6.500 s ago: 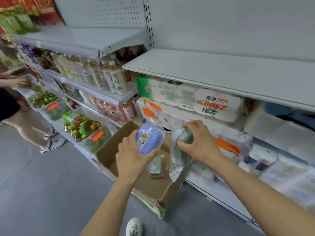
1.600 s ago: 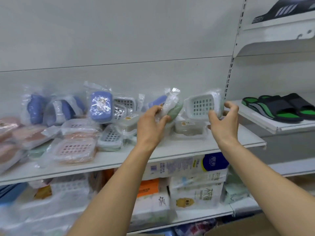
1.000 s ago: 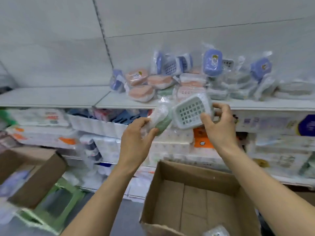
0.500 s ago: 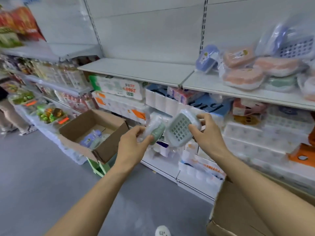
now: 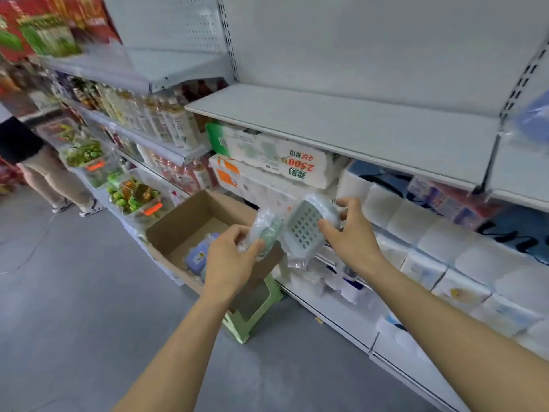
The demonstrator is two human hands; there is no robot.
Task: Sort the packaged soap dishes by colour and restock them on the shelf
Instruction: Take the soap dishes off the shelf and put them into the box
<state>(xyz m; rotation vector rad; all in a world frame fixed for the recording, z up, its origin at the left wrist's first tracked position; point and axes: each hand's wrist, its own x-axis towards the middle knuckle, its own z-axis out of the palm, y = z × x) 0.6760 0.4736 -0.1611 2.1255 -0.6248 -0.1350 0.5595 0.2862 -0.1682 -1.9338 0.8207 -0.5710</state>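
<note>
- Since half a second ago both hands and their packets have swung leftward along the aisle; the cardboard box (image 5: 190, 230) now sits directly under the left hand, and the stocked pile of soap dishes has slid out of view to the right.
- Left hand (image 5: 230, 263) is clamped on a green soap dish (image 5: 269, 233) in clear wrap.
- Right hand (image 5: 352, 233) grips a pale dish with a grid of holes (image 5: 306, 226); the two packets are just beside each other.
- Beyond the right hand, a tissue pack (image 5: 297, 162) reads "2500", printed upside down; the characters beside it are too blurred to read.
- Below the left hand, a blue soap dish (image 5: 197, 255) with a small yellow label lies in the box, which rests on a green stool (image 5: 252, 310).
- Above both hands runs a bare grey shelf (image 5: 341, 126); the floor (image 5: 74, 322) is grey, and a bystander's legs (image 5: 50, 179) stand far left.
</note>
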